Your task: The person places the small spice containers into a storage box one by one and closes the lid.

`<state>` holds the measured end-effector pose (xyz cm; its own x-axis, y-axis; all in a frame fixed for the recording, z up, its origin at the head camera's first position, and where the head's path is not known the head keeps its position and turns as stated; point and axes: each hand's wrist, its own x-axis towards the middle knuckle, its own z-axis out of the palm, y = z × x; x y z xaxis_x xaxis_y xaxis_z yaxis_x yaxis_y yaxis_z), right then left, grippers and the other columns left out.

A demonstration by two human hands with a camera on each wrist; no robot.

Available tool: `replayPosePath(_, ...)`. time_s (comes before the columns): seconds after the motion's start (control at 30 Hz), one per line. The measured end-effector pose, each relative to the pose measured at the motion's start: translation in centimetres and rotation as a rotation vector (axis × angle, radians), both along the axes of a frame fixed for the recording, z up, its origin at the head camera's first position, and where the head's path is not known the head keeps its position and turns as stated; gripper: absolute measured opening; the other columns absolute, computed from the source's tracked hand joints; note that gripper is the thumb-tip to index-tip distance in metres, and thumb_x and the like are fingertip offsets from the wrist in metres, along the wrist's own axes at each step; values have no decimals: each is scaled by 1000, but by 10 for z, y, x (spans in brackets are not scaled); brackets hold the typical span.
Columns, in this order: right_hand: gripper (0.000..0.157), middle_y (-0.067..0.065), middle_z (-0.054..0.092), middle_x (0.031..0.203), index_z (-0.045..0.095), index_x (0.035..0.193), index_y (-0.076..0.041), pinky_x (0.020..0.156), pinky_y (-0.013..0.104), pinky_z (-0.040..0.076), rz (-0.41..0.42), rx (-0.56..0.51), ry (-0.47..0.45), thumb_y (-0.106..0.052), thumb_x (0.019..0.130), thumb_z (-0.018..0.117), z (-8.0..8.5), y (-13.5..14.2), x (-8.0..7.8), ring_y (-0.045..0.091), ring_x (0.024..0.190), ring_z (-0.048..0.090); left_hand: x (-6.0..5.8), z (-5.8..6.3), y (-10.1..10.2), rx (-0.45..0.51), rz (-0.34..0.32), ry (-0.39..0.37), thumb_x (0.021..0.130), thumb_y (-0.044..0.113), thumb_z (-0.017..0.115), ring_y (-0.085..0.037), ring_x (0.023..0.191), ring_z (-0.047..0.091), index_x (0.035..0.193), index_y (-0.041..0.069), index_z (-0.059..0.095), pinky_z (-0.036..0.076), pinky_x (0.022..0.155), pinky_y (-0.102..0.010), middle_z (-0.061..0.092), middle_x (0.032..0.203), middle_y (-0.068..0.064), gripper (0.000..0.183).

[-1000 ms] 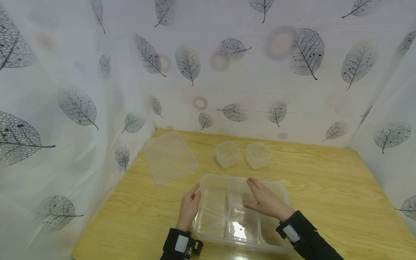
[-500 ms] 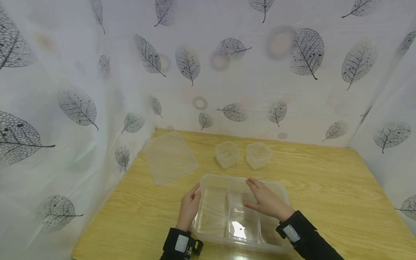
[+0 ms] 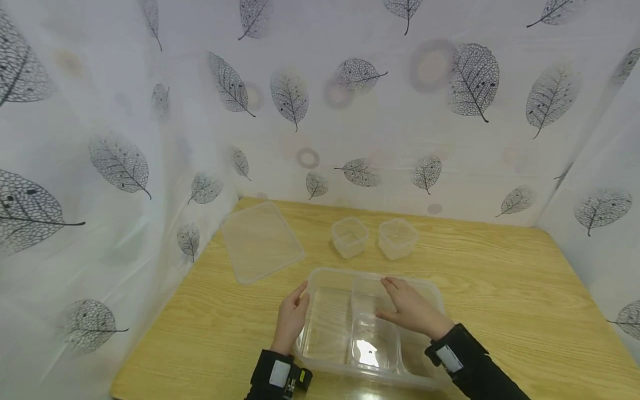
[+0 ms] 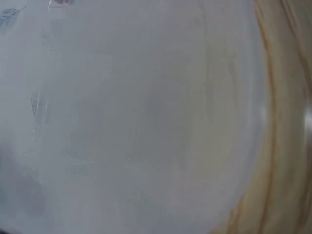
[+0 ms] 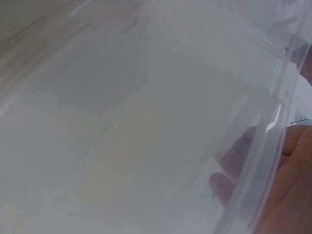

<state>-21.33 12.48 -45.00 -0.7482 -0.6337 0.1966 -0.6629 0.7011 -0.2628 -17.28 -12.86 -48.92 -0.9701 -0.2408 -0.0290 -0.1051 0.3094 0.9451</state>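
A large clear plastic divided food container (image 3: 327, 325) stands on the wooden table before me, its compartments without any contents showing. My left hand (image 3: 290, 321) lies along its left wall, fingers stretched forward and fingertips right at the rim. Over the inner compartments reaches my right hand (image 3: 417, 312), fingers extended toward the far rim and thumb spread apart. In the right wrist view, part of the right hand (image 5: 292, 180) shows through the clear plastic, with the rim crossing in front. Blurred container wall (image 4: 146, 117) fills most of the left wrist view.
Behind the container stand two small clear square cups (image 3: 350, 238), side by side. A flat translucent lid (image 3: 262, 243) lies at the back left of the table (image 3: 515, 289). White leaf-print sheeting (image 3: 380, 133) encloses the table at the back and both sides.
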Motion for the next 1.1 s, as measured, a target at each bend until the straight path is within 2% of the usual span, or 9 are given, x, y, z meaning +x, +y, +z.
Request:
replayPosePath(0.13,70,24,38,109,38,109,12,79,41,30,-3,-7,22,-38,65,59,-1,1,-1,32,99,36,0,0,0,-8,-8,12,82,25,41,-6,38,28,114,16,43,28,34,-19,31,50,3,34)
replayPosePath(0.43,72,22,36,112,35,113,10,83,38,27,-33,28,-42,-39,65,58,2,2,-2,29,103,33,1,2,0,-7,-6,19,82,23,41,-7,38,27,114,16,43,27,34,-18,31,50,2,33)
replayPosePath(0.53,74,22,36,112,35,113,10,83,38,27,-30,32,-47,-44,66,55,3,3,-1,29,103,33,1,2,-1,-7,-13,24,82,23,41,-6,37,28,114,15,43,27,34,-19,31,49,2,34)
replayPosePath(0.67,78,22,37,112,35,113,10,83,38,28,-23,36,-39,-52,67,49,4,4,-1,30,103,33,0,3,-2,7,-30,10,82,22,41,-3,36,30,115,14,42,30,35,-19,33,49,2,34)
replayPosePath(0.87,77,22,38,111,36,112,10,82,38,29,-22,34,-19,-50,67,50,3,4,-1,30,102,34,0,2,-2,19,-33,21,82,19,41,2,34,27,115,10,42,27,34,-19,32,49,2,34)
replayPosePath(1.1,76,22,37,111,36,112,10,82,38,29,-21,20,-14,-48,67,52,4,3,0,30,102,34,0,1,-1,5,-19,31,82,23,42,-4,35,27,114,14,43,27,33,-18,30,47,3,34)
